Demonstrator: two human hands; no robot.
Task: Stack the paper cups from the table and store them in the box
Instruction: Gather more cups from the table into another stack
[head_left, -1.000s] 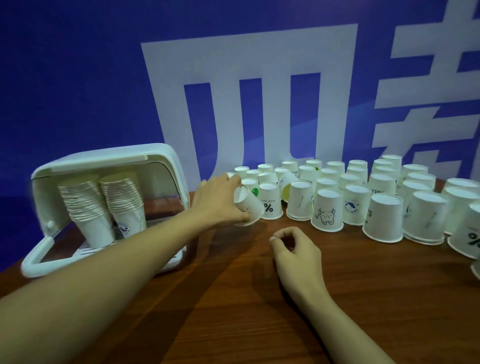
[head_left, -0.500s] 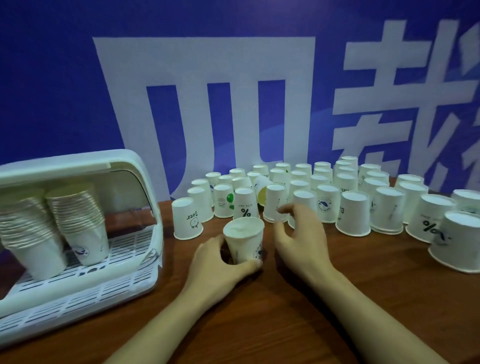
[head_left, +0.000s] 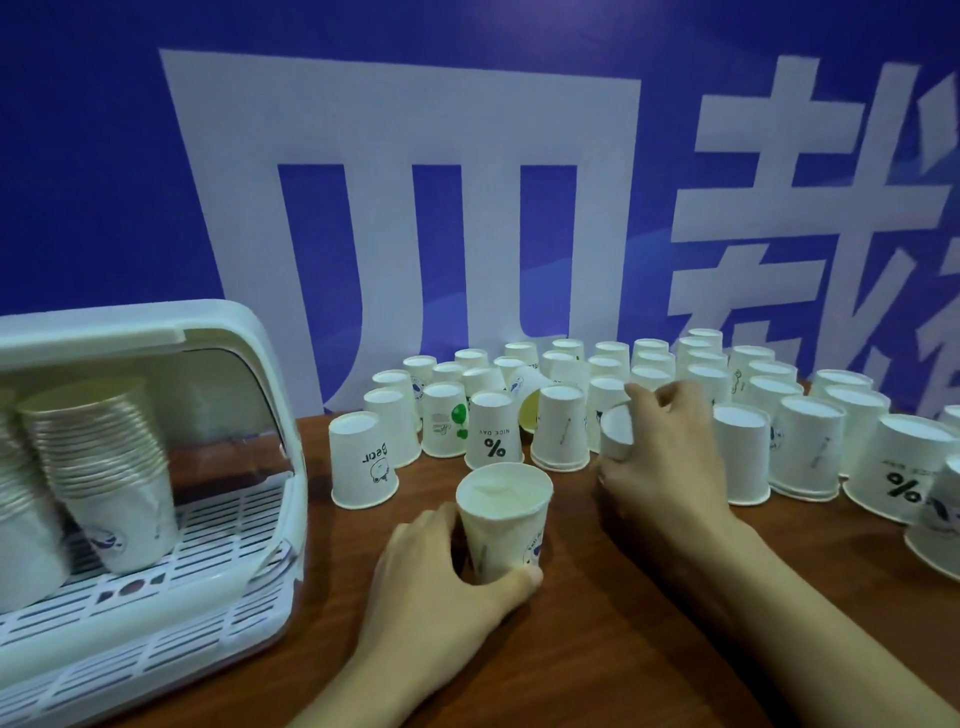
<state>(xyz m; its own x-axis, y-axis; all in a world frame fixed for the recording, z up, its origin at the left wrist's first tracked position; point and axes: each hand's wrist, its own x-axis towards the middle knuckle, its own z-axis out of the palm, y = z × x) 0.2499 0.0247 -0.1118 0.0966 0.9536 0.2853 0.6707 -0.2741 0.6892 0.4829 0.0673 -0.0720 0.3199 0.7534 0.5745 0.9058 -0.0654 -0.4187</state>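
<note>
Your left hand (head_left: 441, 587) is curled round the base of the upright cup (head_left: 503, 522), pinning it to the table (head_left: 623, 649) just right of the box (head_left: 156, 467). Your right hand (head_left: 670, 462) has fingers wrapped on a tipped cup (head_left: 618, 434) at the front of the upside-down cups (head_left: 649, 395). Flip it mouth-up w/ the right, bring it over, drop it straight into the held one; don't squeeze, rims crush easily. Keep the left low so the base stays put. Two stacks (head_left: 98, 467) sit in the box already.
</note>
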